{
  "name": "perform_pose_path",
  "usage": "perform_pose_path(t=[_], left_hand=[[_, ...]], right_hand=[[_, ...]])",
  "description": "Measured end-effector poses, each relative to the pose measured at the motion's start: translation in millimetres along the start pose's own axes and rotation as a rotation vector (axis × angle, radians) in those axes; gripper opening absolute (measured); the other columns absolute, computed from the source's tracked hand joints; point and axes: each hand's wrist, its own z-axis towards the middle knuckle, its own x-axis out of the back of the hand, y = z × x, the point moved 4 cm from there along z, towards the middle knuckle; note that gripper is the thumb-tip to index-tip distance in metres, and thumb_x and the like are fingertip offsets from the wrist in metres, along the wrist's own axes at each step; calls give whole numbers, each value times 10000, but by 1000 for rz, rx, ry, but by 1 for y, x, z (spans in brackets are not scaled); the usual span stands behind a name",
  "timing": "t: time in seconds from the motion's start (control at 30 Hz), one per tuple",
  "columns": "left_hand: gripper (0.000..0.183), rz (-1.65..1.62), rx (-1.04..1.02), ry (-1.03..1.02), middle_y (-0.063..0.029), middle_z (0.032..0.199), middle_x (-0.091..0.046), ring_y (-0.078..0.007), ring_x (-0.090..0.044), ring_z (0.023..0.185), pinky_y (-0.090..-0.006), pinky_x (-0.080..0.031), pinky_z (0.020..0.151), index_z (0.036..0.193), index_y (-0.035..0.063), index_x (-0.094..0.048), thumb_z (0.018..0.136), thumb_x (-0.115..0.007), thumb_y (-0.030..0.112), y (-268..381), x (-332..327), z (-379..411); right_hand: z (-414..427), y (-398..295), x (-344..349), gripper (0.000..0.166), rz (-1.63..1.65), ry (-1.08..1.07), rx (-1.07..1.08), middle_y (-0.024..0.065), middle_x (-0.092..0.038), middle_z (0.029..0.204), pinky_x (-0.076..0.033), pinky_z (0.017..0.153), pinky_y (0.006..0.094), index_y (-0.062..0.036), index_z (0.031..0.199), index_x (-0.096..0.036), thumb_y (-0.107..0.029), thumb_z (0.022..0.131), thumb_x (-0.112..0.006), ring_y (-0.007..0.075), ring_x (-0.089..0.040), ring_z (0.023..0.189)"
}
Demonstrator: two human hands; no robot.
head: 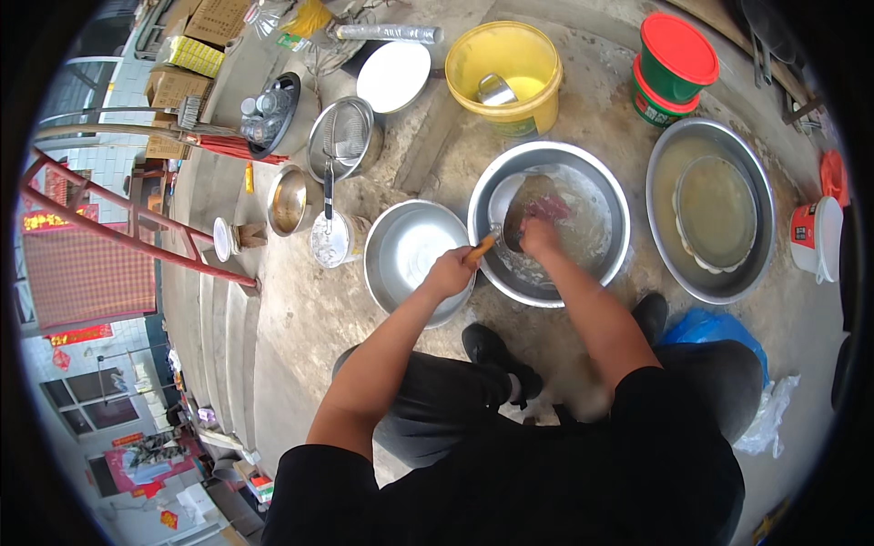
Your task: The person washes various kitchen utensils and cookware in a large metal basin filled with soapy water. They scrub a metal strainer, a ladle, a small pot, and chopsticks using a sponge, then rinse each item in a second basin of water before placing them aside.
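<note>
My left hand (449,273) grips the wooden handle (479,250) of a dark metal pan or ladle (520,201). The head of this utensil dips into the cloudy water of a wide metal basin (615,263). Inside that basin, my right hand (539,237) is bent over a pinkish-red cloth (552,207), against the utensil's head; my fingertips are partly hidden. Under my left hand stands a second metal basin (410,252), its inside bright and bare.
To the right, a large metal basin (768,225) holds murky water and a round lid-like piece (717,211). Beyond stand a yellow bucket (471,95) with a metal mug (496,90), and red-lidded tubs (679,51). A strainer (348,133) rests on a pot at left.
</note>
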Motion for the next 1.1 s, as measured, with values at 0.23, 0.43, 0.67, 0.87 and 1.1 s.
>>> perform_pose_path(t=[0.23, 0.43, 0.67, 0.87, 1.1], left_hand=[[413, 40, 22, -4, -215, 1154, -740, -383, -702, 1090, -449, -531, 964, 1368, 98, -663, 991, -657, 268, 10, 6, -3], [411, 36, 13, 6, -227, 1132, -732, -401, -696, 1081, -460, -529, 947, 1360, 95, -663, 994, -649, 282, 15, 6, -7], [393, 60, 21, 4, -228, 1119, -731, -395, -691, 1076, -460, -520, 960, 1331, 72, -666, 999, -649, 281, 19, 7, -6], [369, 57, -15, -4, -221, 1134, -733, -409, -692, 1084, -483, -530, 947, 1296, 101, -681, 992, -629, 305, 9, 0, -4], [393, 89, 15, -13, -221, 1106, -738, -390, -701, 1066, -461, -526, 940, 1339, 79, -668, 990, -645, 260, 17, 6, -4]], right_hand=[[7, -5, -18, 240, 736, -474, -237, 53, -757, 926, -555, 784, 380, -58, 1000, -765, -116, 769, -742, 223, -698, 872], [6, 16, -21, 193, -177, -278, 45, 60, -722, 883, -556, 729, 373, -44, 948, -732, -73, 758, -743, 219, -692, 843], [17, -6, -12, 297, 567, -607, -93, 111, -726, 899, -567, 687, 408, -7, 1020, -730, -55, 727, -731, 248, -706, 834], [-4, 19, -10, 376, -79, -197, 135, 210, -723, 1113, -558, 885, 463, -92, 1119, -717, -79, 743, -738, 386, -711, 960], [15, -21, -5, 358, 1022, -563, -350, 17, -662, 1032, -522, 733, 328, -76, 1151, -678, 16, 805, -657, 169, -636, 897]])
